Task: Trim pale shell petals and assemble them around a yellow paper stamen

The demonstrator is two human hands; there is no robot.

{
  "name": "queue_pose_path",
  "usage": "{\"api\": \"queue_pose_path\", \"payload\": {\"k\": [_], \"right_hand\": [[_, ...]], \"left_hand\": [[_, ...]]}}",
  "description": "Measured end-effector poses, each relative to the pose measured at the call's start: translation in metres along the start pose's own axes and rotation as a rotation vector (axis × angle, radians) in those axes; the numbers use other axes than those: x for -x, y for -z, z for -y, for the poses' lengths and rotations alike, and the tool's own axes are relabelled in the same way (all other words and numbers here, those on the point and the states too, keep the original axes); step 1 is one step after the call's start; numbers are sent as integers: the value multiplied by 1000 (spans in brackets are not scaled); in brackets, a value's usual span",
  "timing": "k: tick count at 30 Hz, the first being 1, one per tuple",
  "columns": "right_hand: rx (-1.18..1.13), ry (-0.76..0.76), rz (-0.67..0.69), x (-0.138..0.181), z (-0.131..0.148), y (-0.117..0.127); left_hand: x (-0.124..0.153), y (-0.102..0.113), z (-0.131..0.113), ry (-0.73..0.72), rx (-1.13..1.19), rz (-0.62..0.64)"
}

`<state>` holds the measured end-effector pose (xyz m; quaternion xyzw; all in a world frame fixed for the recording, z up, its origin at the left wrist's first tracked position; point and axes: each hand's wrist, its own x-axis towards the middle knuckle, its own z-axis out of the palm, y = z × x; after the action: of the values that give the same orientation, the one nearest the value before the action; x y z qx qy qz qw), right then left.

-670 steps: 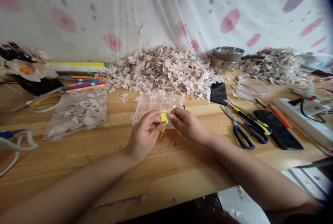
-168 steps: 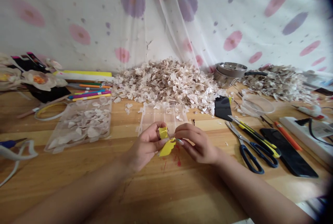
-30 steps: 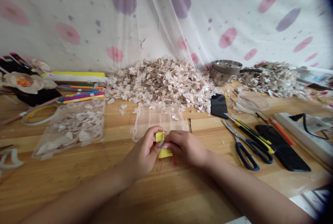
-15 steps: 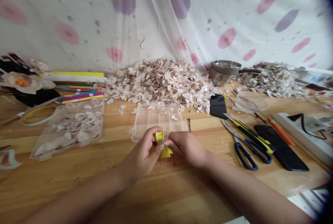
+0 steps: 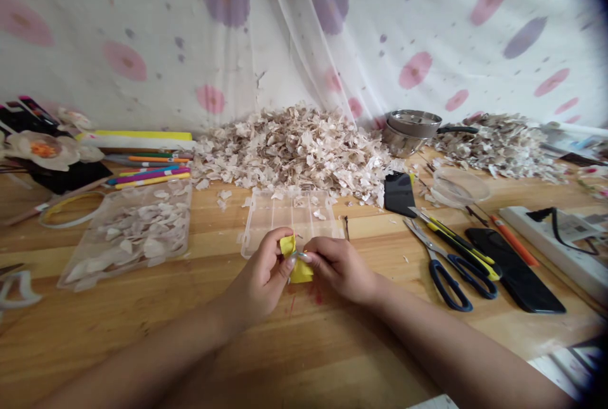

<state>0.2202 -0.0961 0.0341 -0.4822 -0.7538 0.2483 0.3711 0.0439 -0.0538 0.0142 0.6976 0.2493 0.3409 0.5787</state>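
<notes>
Between my hands is a small piece of yellow paper or cloth (image 5: pixel 302 271), bent around the fingertips. My left hand (image 5: pixel 268 270) pinches its upper left part between thumb and fingers. My right hand (image 5: pixel 339 268) is closed too, its thumb and fingertips at the yellow piece's right side, meeting my left thumb. A thin bluish-silver bit (image 5: pixel 299 254) shows between the fingertips; its kind is too small to make out. Just beyond my hands lies a clear divided plastic box (image 5: pixel 259 222) with a few pale flakes in it.
A heap of pale flakes (image 5: pixel 294 149) spans the back. Left is a clear tray (image 5: pixel 80 270) of flakes, near pens (image 5: pixel 152 176). On the right lie scissors (image 5: pixel 449 276), a yellow-black utility knife (image 5: pixel 456 238), a black phone (image 5: pixel 517 270) and a white power strip (image 5: pixel 560 257).
The yellow piece has turned slightly, and its lower part shows broader and flatter. My right fingers have shifted a little left, toward my left thumb. The things on the table have stayed in place.
</notes>
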Motion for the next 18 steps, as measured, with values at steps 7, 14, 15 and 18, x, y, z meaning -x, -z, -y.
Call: {"api": "queue_pose_path", "payload": {"k": [7, 14, 15, 18], "right_hand": [[138, 20, 33, 1, 4, 4], [277, 93, 58, 1, 3, 5], [291, 75, 59, 0, 3, 4], [318, 33, 52, -1, 4, 3]], "left_hand": [[1, -1, 1, 2, 25, 52], [0, 0, 3, 12, -15, 41], [0, 0, 3, 10, -20, 39], [1, 0, 3, 22, -40, 38]]}}
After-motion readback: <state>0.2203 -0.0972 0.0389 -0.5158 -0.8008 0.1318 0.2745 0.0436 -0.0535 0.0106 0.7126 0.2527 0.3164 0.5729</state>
